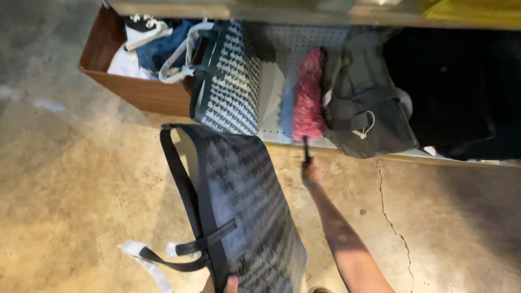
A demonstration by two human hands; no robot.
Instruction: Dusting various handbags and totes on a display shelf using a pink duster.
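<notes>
My right hand (311,172) is closed around the thin black handle of a fluffy pink duster (308,95), whose head lies on the white perforated shelf (304,40), just beside a grey fabric bag (369,108) and near the shelf's front edge. My left hand (225,284), at the bottom of the view, grips the edge of a dark quilted tote bag with black straps (244,206), held above the concrete floor (70,190). A similar green-and-white patterned tote (230,81) stands at the shelf's left end, against a brown wooden box (135,89).
</notes>
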